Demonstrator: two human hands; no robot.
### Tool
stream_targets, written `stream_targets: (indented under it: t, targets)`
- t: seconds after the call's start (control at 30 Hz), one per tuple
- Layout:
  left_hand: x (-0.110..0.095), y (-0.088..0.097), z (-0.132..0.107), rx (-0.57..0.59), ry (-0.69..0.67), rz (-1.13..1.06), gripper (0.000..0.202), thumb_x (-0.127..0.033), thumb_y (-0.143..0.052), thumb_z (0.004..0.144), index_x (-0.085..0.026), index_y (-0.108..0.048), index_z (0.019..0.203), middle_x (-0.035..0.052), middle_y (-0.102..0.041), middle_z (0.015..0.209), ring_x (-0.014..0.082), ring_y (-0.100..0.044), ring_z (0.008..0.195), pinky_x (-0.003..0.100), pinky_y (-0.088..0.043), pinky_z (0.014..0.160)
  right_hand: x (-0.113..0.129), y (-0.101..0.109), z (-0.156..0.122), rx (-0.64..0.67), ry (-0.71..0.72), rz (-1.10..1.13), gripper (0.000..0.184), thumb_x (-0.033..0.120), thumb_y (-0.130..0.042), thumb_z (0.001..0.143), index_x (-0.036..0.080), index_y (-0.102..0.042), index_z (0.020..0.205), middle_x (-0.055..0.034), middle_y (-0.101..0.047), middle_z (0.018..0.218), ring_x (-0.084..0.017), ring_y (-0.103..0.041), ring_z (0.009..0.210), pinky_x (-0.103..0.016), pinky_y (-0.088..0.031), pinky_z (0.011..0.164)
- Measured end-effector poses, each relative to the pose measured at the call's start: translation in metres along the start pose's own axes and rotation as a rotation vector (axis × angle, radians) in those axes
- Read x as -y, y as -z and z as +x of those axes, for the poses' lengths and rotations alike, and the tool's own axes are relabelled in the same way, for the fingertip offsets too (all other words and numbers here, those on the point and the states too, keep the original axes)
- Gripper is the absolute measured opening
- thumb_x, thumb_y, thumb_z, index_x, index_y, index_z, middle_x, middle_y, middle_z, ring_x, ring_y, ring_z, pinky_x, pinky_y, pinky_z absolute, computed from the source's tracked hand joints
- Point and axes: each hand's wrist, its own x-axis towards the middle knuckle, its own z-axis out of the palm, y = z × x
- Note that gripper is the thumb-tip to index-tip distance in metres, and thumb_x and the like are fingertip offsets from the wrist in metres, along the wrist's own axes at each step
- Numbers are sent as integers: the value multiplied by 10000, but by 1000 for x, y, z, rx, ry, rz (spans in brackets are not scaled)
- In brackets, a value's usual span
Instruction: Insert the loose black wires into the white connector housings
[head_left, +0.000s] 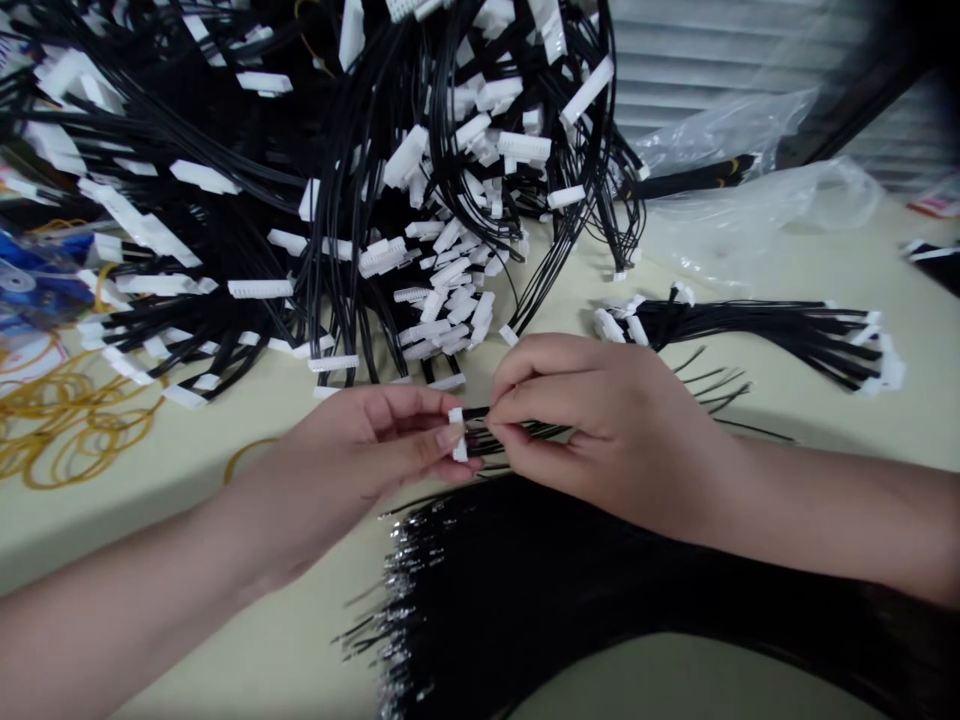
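On the pale desk (187, 510), just below a large heap of wire harnesses (450, 270), your left hand (360, 450) and right hand (607, 430) work close together. Your left fingers (427, 428) are closed in a firm pinch on a small white connector (457, 433), with your fingertips hiding part of it. Your right fingers (510, 398) grip a thin bunch of black wires (532, 432) right beside that connector, though I cannot tell how many wires you hold.

The riskiest spot is where the wires meet the connector. If you pull at an angle or loosen either pinch, a wire could bend or slip out of place. Your hands also sit directly above a long bundle of loose black wires (525, 560), whose bare metal ends (397, 600) fan out on the desk. If your wrist drops, those fine ends could snag or spread. Connectors at the near edge of the heap lie just beyond your left knuckles, so a wide movement could catch them and drag tangled strands loose. To your right, a finished-looking bundle (750, 335) lies near your right hand, where a careless elbow or wrist could knock it out of line.
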Motion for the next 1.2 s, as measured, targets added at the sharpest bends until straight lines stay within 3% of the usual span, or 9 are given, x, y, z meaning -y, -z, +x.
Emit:
stream_targets:
  t: [0.13,0.3,0.43,0.63,0.87,0.97,1.07,1.2]
  targets:
    - [1,-1,0,27,-31,153,295,-272,-685,709,-125,-606,951,65,-635,963,139,-641,835,191,-529,776,5,1,1,-4,-37,113,171,20,-546,709,111,-609,578,-7,-599,749,-43,-515,659,-156,-416,603]
    - [2,0,0,33,-65,241,240,-291,-647,737,-132,-586,906,46,-630,887,128,-638,820,169,-515,758,5,2,3,31,-153,155,119,89,-579,721,123,-639,624,12,-583,767,-30,-520,662,-140,-411,594]
    - [4,2,2,13,-78,261,260,-317,-649,738,-142,-592,921,41,-637,882,119,-647,784,161,-515,746,2,4,5,131,-255,139,117,137,-566,749,152,-647,667,33,-563,776,-12,-509,651,-128,-400,588]
    - [2,-4,2,15,-52,269,248,-284,-634,746,-138,-606,945,46,-648,937,130,-651,817,187,-528,781,2,-1,5,159,-162,74,145,185,-543,801,128,-655,728,-5,-576,865,-46,-524,746,-163,-424,678]
    - [-1,-8,-2,19,-86,372,203,-206,-566,795,-129,-591,981,28,-646,940,77,-649,767,103,-508,706,8,5,8,173,-15,-123,214,118,-441,838,140,-560,661,-25,-563,892,-73,-534,789,-196,-445,698]
    - [-1,-6,-1,-21,-69,355,163,-205,-576,783,-121,-581,922,0,-632,821,78,-653,738,92,-499,687,12,20,7,58,-43,-254,176,143,-453,853,157,-586,739,-38,-553,981,-95,-523,895,-211,-435,707]
    - [-2,-2,2,-19,-7,260,202,-208,-610,748,-115,-582,925,6,-629,827,111,-655,803,151,-530,751,11,27,4,-57,-25,-324,155,153,-480,853,175,-612,775,-5,-569,978,-71,-519,910,-196,-421,772]
    - [-6,0,5,23,34,110,281,-180,-662,674,-85,-607,932,48,-651,868,155,-659,812,224,-561,757,2,13,0,84,22,-225,223,249,-412,901,192,-609,812,10,-567,958,-96,-533,898,-242,-444,763]
